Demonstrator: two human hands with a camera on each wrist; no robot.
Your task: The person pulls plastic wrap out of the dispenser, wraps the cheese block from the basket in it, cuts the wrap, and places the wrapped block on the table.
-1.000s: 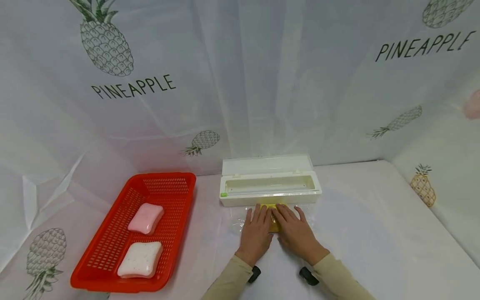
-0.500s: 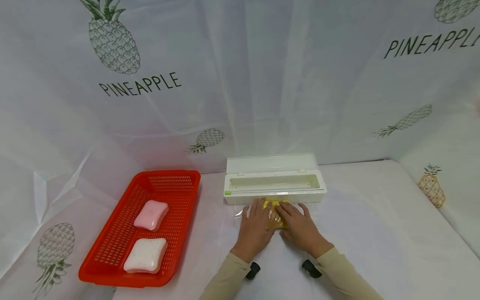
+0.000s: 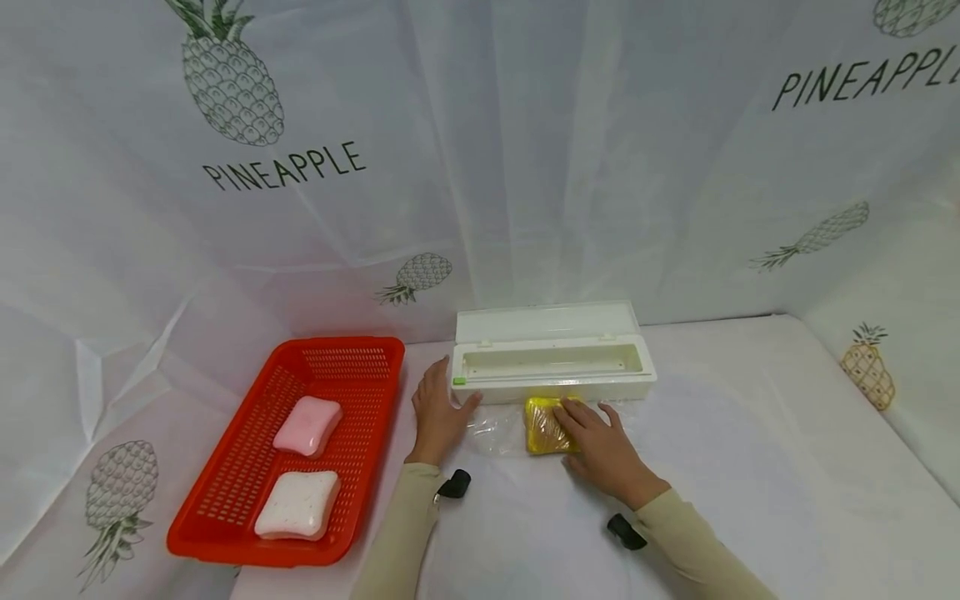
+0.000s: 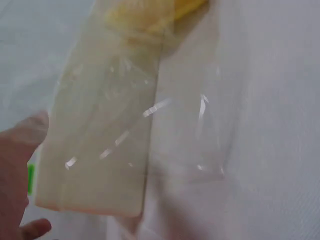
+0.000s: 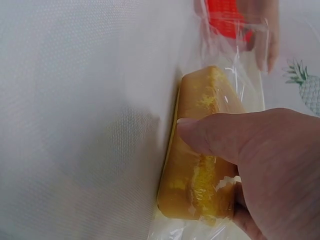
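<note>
A yellow bar of soap [image 3: 546, 427] lies under clear plastic film [image 3: 497, 433] in front of a white cling film dispenser [image 3: 555, 390], whose lid stands raised. My right hand [image 3: 606, 454] holds the bar at its right side; in the right wrist view the thumb [image 5: 210, 134] presses its near face and other fingers are partly hidden behind it. My left hand [image 3: 437, 418] is at the dispenser's left end, fingers spread, holding nothing. The left wrist view shows film [image 4: 190, 115] stretching from the blurred soap past the dispenser's end.
To the left stands a red plastic basket [image 3: 367, 467] with a pink soap bar [image 3: 307, 426] and a white speckled one [image 3: 297, 505] inside. Behind the dispenser hangs a white cloth [image 3: 525, 167] printed with pineapples. White cloth also covers the table [image 3: 735, 450].
My left hand has let go of the soap and moved left to the dispenser's left end. More of the soap shows. My right hand stays on it. The view has shifted slightly.
</note>
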